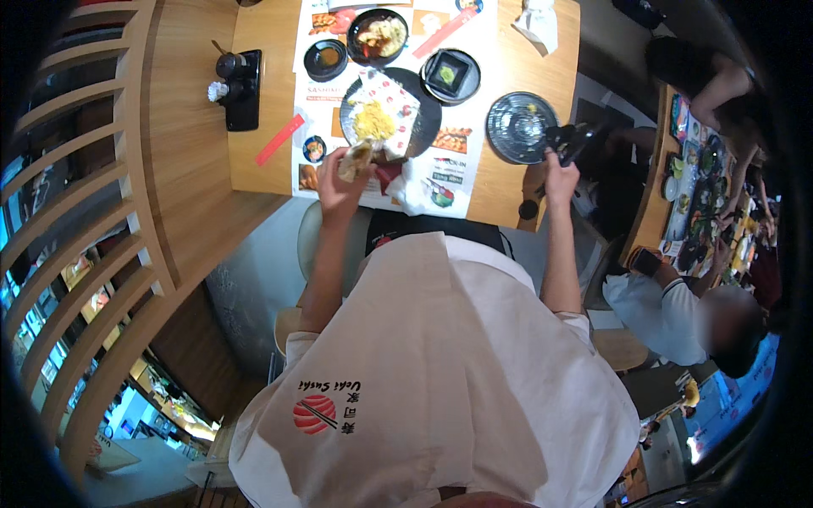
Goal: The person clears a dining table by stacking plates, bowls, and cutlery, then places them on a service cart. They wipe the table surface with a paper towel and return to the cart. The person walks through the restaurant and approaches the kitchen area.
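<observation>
At the near edge of the large dark plate, my left hand grips a crumpled, brownish-stained piece, perhaps a used napkin. Yellow shredded food lies on that plate, on a white sheet with red print. My right hand holds dark tableware at the table's right side; its exact kind is hard to make out. Just left of it, a ribbed dark plate with small food scraps rests on the table. A crumpled white napkin lies between my hands.
Beyond the plate stand a bowl with leftover food, a sauce dish and stacked dishes with green paste. A black condiment tray sits by the wooden partition. At right, a seated person is at another laden table.
</observation>
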`<state>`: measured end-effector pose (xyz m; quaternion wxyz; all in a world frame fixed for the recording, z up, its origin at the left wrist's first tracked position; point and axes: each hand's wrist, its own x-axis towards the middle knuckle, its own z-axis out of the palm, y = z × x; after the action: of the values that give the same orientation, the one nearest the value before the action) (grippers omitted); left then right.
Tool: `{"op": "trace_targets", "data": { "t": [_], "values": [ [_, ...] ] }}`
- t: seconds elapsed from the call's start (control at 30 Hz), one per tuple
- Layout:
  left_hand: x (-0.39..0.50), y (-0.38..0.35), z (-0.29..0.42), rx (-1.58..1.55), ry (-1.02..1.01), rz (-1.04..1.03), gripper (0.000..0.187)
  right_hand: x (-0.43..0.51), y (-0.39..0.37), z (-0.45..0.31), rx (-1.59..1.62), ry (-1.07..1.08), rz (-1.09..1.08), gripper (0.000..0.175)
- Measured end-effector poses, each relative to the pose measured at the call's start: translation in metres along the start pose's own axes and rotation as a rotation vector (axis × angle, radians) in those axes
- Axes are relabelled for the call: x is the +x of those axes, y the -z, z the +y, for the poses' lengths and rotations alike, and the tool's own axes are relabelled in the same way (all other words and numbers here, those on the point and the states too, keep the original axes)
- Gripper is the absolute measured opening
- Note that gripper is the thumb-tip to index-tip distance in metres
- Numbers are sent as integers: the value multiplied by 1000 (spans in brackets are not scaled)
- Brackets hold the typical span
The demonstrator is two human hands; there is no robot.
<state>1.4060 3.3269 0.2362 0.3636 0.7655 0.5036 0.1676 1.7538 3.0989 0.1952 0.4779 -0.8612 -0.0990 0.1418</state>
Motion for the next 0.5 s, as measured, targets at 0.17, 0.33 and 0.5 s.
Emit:
{"op": "trace_targets", "data": {
  "t": [0.17,0.33,0.5],
  "values": [
    [-32,-1,2,-6,164,122,49,-25,-20,11,73,-262,-340,26],
    [-53,-15,26,21,98,218,51,-23,-36,3,-140,-107,-388,30],
    [-48,-32,38,191,-121,220,52,-18,-25,-3,-194,1,-335,32]
  ]
}}
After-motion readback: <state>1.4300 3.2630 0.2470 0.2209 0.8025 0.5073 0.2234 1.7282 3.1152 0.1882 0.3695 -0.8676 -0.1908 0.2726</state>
